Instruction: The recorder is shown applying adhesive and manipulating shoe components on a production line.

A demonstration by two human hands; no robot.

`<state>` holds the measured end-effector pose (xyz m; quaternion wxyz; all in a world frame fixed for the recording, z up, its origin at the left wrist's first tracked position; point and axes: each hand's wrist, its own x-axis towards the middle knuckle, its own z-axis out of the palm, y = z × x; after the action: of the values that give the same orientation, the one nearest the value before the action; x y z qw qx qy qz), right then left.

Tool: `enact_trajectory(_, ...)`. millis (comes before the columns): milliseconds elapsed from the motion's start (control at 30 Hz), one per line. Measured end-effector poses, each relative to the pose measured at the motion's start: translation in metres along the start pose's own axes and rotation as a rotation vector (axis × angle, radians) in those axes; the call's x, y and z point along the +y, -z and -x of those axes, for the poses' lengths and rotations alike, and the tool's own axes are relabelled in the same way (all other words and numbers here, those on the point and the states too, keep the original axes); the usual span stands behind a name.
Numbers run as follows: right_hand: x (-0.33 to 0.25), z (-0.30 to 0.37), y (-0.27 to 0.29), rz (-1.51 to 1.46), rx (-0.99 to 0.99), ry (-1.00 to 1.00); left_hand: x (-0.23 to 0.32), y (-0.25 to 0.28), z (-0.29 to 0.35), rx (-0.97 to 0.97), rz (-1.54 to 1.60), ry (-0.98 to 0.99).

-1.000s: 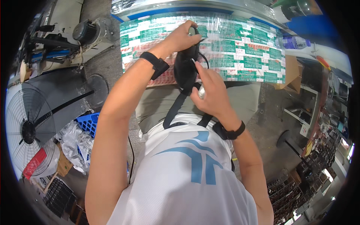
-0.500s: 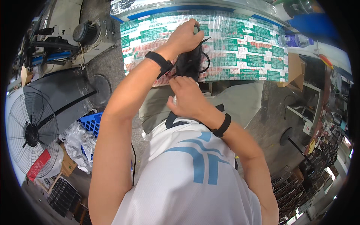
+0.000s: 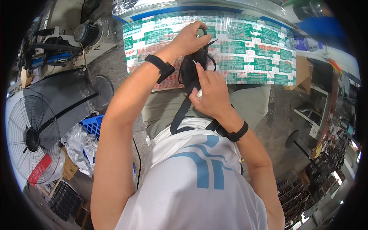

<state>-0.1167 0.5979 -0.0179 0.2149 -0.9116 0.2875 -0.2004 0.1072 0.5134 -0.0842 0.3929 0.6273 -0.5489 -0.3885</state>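
Observation:
A black item with loose cords or laces, resembling a shoe [image 3: 190,74], lies lengthwise near the front edge of the tape-covered table [image 3: 253,57]. My left hand [image 3: 189,38] is closed around its far end, where a grey-green oval patch shows between thumb and fingers. My right hand [image 3: 213,94] is closed on a slim tool [image 3: 199,94], its index finger stretched along it. The tool's thin pale tip lies over the black item's middle; most of its body is hidden in my palm, so its kind is unclear.
At the left stand a black fan [image 3: 32,138], a blue crate [image 3: 92,126] with clear plastic bags, and a motor [image 3: 88,33]. A purple-labelled bottle [image 3: 304,44] lies at the table's far right. A cardboard box [image 3: 303,74] sits below it. A blue-edged ledge borders the table's far side.
My right hand has moved from the near end of the black item up and right, and the tool's tip now shows over it. My left hand keeps its hold, slightly shifted.

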Motion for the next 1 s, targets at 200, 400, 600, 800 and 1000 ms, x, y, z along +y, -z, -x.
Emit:
enact_trajectory(200, -0.017, -0.009, -0.006, -0.118, -0.104, -0.105, 0.013, -0.008, 0.007, 0.079, -0.13, 0.012)
enact_trajectory(400, -0.019, 0.012, 0.029, -0.408, -0.275, -0.152, 0.021, 0.004, 0.006, 0.041, -0.173, 0.076)
enact_trajectory(600, 0.003, 0.021, 0.044, -0.395, -0.075, -0.219, 0.009, -0.004, 0.004, 0.051, -0.099, 0.013)
enact_trajectory(800, 0.022, 0.015, 0.031, -0.155, -0.051, -0.153, 0.015, 0.003, 0.002, -0.039, -0.006, 0.112)
enact_trajectory(1000, -0.004, 0.022, 0.046, -0.223, -0.099, -0.166, 0.03, 0.015, -0.001, -0.01, -0.072, 0.04)
